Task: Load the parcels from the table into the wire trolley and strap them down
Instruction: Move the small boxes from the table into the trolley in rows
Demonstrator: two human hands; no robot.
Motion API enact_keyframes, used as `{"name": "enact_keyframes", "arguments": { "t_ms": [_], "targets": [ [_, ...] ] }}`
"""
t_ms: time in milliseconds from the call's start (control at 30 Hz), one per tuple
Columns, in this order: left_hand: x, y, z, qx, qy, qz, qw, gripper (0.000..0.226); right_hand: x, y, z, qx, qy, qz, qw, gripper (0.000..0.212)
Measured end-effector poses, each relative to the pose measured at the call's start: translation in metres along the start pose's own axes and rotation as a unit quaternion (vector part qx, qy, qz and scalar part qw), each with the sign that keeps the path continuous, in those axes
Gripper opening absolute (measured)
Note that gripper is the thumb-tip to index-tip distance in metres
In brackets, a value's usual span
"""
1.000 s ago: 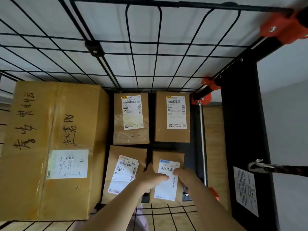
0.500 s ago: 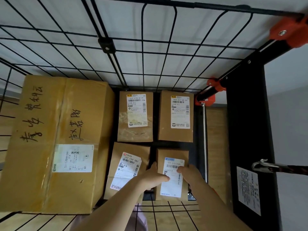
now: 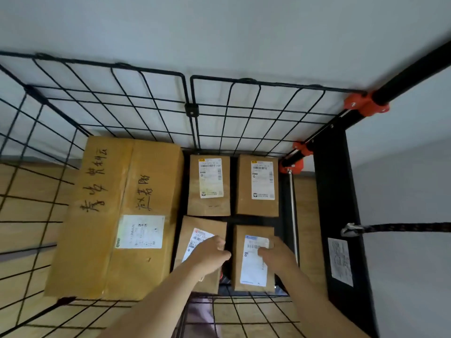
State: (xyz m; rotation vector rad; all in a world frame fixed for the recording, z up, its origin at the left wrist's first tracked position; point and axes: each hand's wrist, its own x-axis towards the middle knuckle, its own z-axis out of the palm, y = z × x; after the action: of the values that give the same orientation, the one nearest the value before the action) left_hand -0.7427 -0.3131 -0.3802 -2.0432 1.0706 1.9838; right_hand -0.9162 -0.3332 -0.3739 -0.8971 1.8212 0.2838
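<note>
While the parcel [image 3: 253, 272] is flanked in the trolley [image 3: 192, 111] by the left hand [image 3: 211, 254], fingers curled, and the right hand [image 3: 278, 258], fingers on its label (clamping cannot be told), the strap [image 3: 400, 226] is seen rightward, nearer the right fingers.

Five parcels [image 3: 209, 185] (one large [image 3: 117, 215]), two hands [image 3: 211, 252] [image 3: 277, 255].

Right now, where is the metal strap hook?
Head view, far right: the strap hook sits against the trolley's black side panel, just above its white label.
</note>
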Motion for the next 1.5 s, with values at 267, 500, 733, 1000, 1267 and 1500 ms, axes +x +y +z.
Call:
{"name": "enact_keyframes", "arguments": {
  "t_ms": [267,500,733,1000,1267,1500],
  "targets": [
    [-0.097,-0.023,-0.068,0.045,0.068,0.079,0.994,0.039,-0.108,-0.056,0.028,-0.033,0.016,-0.065,0.997,0.044],
    [-0.229,-0.050,-0.119,0.179,0.248,0.220,0.926,0.038,-0.228,-0.116,0.070,0.029,0.085,-0.204,0.975,0.035],
    [-0.352,-0.121,-0.185,0.173,0.368,0.287,0.867,0.047,-0.352,-0.174,0.134,0.073,0.134,-0.343,0.927,0.023],
    [-0.471,-0.218,-0.257,0.072,0.480,0.301,0.821,0.040,-0.472,-0.240,0.224,0.077,0.128,-0.465,0.873,0.020],
    [-0.555,-0.304,-0.308,-0.022,0.553,0.292,0.780,0.040,-0.561,-0.293,0.307,0.055,0.053,-0.537,0.840,0.019],
    [-0.592,-0.369,-0.354,-0.082,0.601,0.259,0.752,0.038,-0.604,-0.344,0.374,0.034,-0.013,-0.559,0.828,0.018]
  ]
}}
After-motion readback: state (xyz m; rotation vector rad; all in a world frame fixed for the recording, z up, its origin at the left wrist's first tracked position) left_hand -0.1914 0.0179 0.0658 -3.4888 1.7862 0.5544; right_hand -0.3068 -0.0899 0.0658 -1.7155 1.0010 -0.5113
